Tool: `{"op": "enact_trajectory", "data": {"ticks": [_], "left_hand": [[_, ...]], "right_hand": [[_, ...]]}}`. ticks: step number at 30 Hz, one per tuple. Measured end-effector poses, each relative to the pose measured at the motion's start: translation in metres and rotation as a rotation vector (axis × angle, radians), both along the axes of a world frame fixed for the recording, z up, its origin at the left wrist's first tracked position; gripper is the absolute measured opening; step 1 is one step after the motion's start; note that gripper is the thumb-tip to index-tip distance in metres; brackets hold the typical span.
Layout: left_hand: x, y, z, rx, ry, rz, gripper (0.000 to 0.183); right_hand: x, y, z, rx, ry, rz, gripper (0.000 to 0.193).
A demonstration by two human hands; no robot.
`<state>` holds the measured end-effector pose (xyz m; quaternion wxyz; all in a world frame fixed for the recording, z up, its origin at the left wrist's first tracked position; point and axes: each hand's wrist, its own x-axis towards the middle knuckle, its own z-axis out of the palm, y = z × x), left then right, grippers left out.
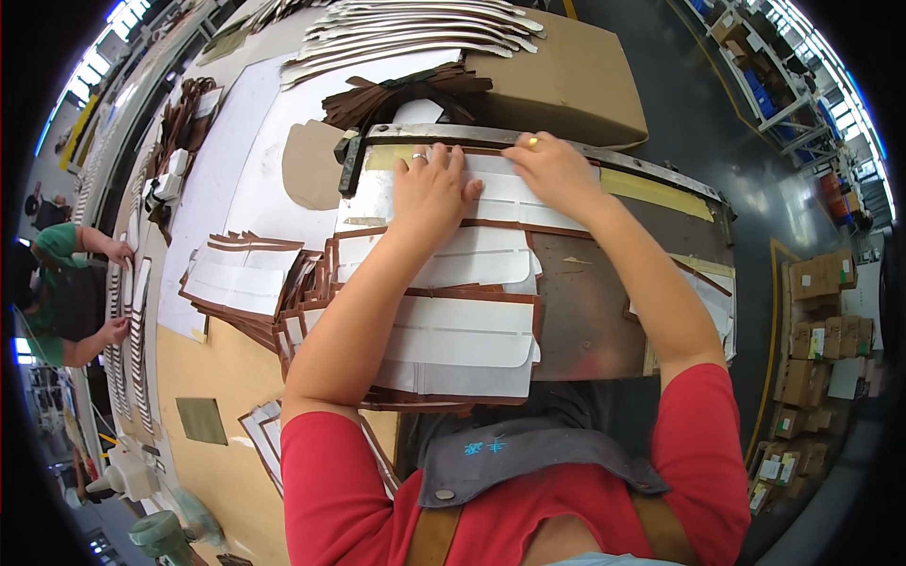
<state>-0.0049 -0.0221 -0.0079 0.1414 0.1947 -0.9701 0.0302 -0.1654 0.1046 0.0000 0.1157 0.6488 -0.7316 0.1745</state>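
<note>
A white panel with brown edges (500, 193) lies on a metal work plate (604, 321), its far edge at a metal bar (651, 168). My left hand (436, 189) rests on this panel with fingers stretched toward the bar and a ring on one finger. At the panel's far edge, my right hand (555, 174) has its fingers bent and drawn together; a yellow band circles one finger. The fingertips partly cover that edge. Closer to me, beneath my left forearm, lies a stack of similar brown-edged white panels (462, 330).
More panels (241, 274) fan out at the left. Brown strips (406, 94), pale curved strips (415, 28) and a cardboard box (566, 75) lie beyond the bar. Across the far-left table, a person in green (61, 245) handles strips. Boxes (821, 340) stand at the right.
</note>
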Motion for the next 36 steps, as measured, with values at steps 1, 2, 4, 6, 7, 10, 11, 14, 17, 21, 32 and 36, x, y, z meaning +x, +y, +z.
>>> {"op": "enact_trajectory", "data": {"ticks": [1,2,4,6,7,10,11,14,17,21,32,36], "left_hand": [[0.001,0.001,-0.001,-0.039,0.007,0.022,0.048],[0.000,0.002,0.000,-0.021,-0.017,0.031,0.049],[-0.002,0.003,0.004,0.013,-0.067,0.045,0.051],[-0.002,0.003,0.002,0.008,-0.049,0.043,0.051],[-0.002,0.003,0.001,0.005,-0.040,0.041,0.050],[-0.002,0.002,-0.006,-0.036,0.027,0.035,0.050],[-0.002,0.002,-0.005,0.002,0.041,0.034,0.047],[-0.003,0.001,-0.001,0.096,0.080,0.041,0.043],[-0.010,-0.006,-0.005,0.119,0.161,0.045,0.041],[-0.003,-0.028,-0.014,0.203,0.302,0.057,0.034],[-0.001,-0.011,0.007,0.553,0.234,-0.151,0.022],[0.001,-0.013,0.005,0.546,0.252,-0.152,0.020]], "right_hand": [[-0.008,0.011,0.003,0.014,-0.010,-0.010,0.018],[-0.014,0.023,0.007,0.035,-0.021,-0.035,0.018],[-0.022,0.045,0.012,0.077,-0.048,-0.087,0.017],[-0.028,0.062,0.011,0.062,-0.006,-0.107,0.016],[-0.031,0.070,0.011,0.055,0.015,-0.119,0.016],[-0.039,0.092,0.017,0.076,0.042,-0.163,0.019],[-0.040,0.096,0.021,0.099,-0.108,-0.275,0.020],[-0.034,0.106,0.028,0.164,-0.453,-0.536,0.025],[-0.020,0.100,0.008,0.121,-0.479,-0.551,0.029],[-0.003,0.105,0.018,-0.111,-0.669,-0.493,0.016],[-0.017,0.374,0.054,-0.380,-0.891,-0.891,0.009],[-0.002,0.313,0.043,-0.200,0.232,-0.783,0.010]]}}
